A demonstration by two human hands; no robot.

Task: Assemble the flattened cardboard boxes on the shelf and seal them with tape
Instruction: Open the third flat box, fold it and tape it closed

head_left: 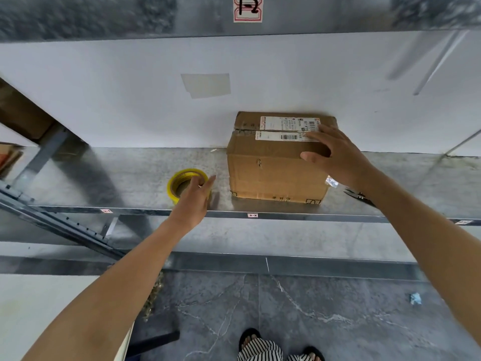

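Observation:
An assembled brown cardboard box with white shipping labels on top stands on the metal shelf, against the white back wall. My right hand rests on its top right corner, fingers spread and straight. A yellow tape roll lies flat on the shelf to the left of the box. My left hand is over the roll's right side, fingers reaching onto it; whether they grip it is not visible.
Small black scissors lie on the shelf right of the box, partly behind my right forearm. A shelf upright and cardboard sit at far left. Another shelf board hangs overhead. Grey marble floor lies below.

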